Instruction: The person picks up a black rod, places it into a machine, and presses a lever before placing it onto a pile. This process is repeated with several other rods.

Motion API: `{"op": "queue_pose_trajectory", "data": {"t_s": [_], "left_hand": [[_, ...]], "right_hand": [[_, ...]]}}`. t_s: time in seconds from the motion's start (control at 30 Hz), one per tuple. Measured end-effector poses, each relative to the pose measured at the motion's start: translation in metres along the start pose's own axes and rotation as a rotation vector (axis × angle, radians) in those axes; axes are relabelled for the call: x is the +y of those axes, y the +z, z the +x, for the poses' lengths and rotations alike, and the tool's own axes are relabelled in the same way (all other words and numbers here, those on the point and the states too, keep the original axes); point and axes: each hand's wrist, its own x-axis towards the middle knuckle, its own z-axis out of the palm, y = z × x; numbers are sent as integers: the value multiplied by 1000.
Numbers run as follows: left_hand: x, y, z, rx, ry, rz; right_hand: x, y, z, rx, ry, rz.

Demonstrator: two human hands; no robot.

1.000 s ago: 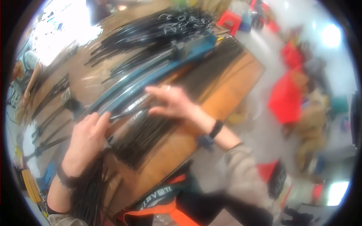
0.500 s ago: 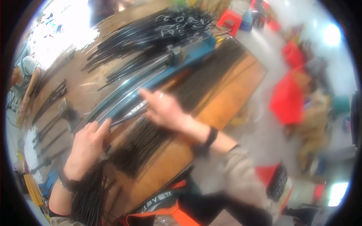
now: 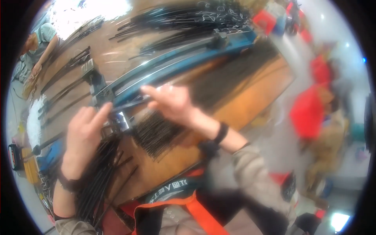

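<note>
A thin dark rod (image 3: 131, 105) spans the gap between my two hands, beside the near left end of a long blue metal rail fixture (image 3: 164, 72). My left hand (image 3: 84, 131) is closed at the rod's left end, thumb and index finger forward. At its other end my right hand (image 3: 172, 102) closes round the rod, blurred by motion. A metal block (image 3: 105, 94) sits on the rail's left end, near my left fingers. Below the rod, a dense bundle of dark, ridged rods (image 3: 158, 135) lies on the wooden table (image 3: 164, 164).
Loose black rods (image 3: 92, 188) lie below my left forearm. Beyond the rail spreads a pile of black rods (image 3: 172, 19) with white ties. A metal stand (image 3: 89, 68) is at the left. Another person's arm (image 3: 45, 58) rests at the far left. Red stools (image 3: 264, 21) stand far right.
The view has turned, so the table sits higher and further right. Against the rail, both hands have moved with the rod toward its near left end, uncovering the metal block there.
</note>
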Motion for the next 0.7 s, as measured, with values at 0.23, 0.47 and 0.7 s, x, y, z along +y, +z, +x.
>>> {"op": "queue_pose_trajectory", "data": {"t_s": [0.23, 0.47, 0.7], "left_hand": [[-95, -46, -86, 242, -380, 162], [-84, -71, -97, 364, -486, 43], [-90, -77, -165, 333, -619, 37]], "right_hand": [[59, -11, -20, -1, 110, -264], [15, 75, 74, -275, 226, 192], [-14, 144, 127, -307, 102, 466]]}}
